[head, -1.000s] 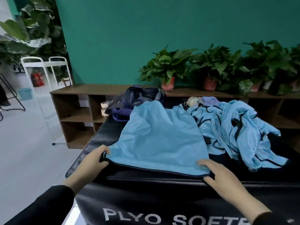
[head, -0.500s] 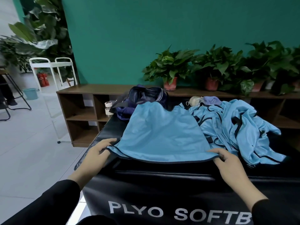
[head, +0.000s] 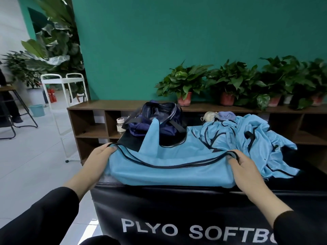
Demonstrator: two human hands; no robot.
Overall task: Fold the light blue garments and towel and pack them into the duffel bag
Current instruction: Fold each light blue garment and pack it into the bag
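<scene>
Light blue mesh garment with dark piping (head: 168, 167), centre of frame, draped across black padded box with white lettering (head: 177, 218). Near hem lifted and carried toward far end; fold half made, neckline end lying against bag behind.

Head view, hands:
- Left hand (head: 99, 156), centre left: pinching left hem corner, thumb on top.
- Right hand (head: 242, 165), centre right: pinching right hem corner, fingers curled under piping.

Head view, rest of work:
- Crumpled pile of light blue garments with dark trim (head: 256, 142), right of centre, touching held garment. Unfolded. Towel not distinguishable within pile.
- Navy blue duffel bag (head: 159, 117), upper centre behind garment, mouth open. No light blue visible inside; interior partly hidden.
- Small pale bottle and lilac cloth (head: 219, 116) beyond pile.
- Brown wooden shelf (head: 92, 121) with potted plants along back.

Progress, judged: early. First fold of first garment under way; pile, towel and all packing outstanding.
</scene>
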